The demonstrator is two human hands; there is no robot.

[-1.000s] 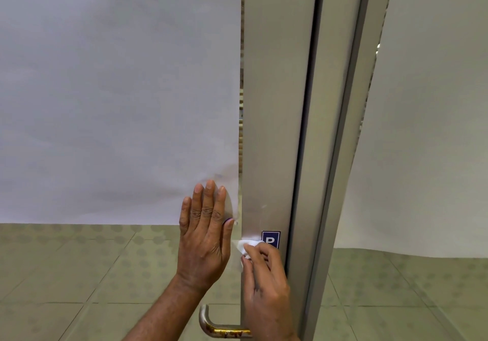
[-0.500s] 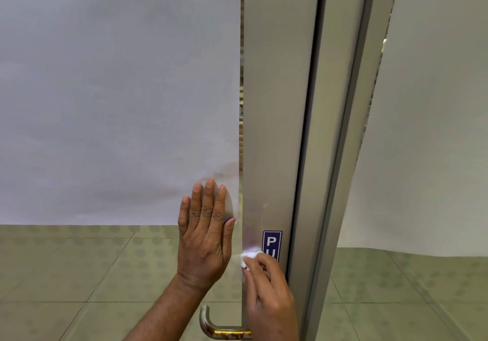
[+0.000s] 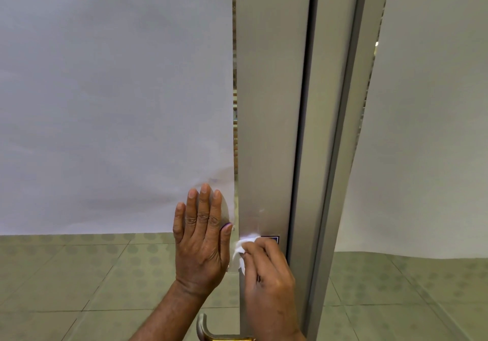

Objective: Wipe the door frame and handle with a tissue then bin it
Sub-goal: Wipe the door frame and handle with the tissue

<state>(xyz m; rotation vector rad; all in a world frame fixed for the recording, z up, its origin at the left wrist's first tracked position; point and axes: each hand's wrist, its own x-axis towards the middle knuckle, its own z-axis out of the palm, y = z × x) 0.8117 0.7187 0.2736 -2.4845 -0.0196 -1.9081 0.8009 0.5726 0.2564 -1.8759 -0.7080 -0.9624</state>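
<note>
1. Two hands are up against the door, and we begin with the nearest thing, the metal handle at 6 o'clock, a curved lever cut off by the lower edge of the view.
2. Our right hand sits just above it at 5 o'clock, fingers curled and pinched around a crumpled white tissue, pressing it against the grey door frame.
3. The tissue pokes out at the upper left of that fist, on the lower part of the frame's flat face, touching the metal and just left of a small blue sign that our knuckles mostly hide.
4. Our left hand lies flat at 7 o'clock from the tissue, fingers straight, close together and pointing to 12, palm on the glass beside the frame; it holds nothing.
5. Its fingertips overlap the bottom edge of a white sheet covering the glass.
6. Farther off, through the glass, we see a tiled floor with dotted patches.
</note>
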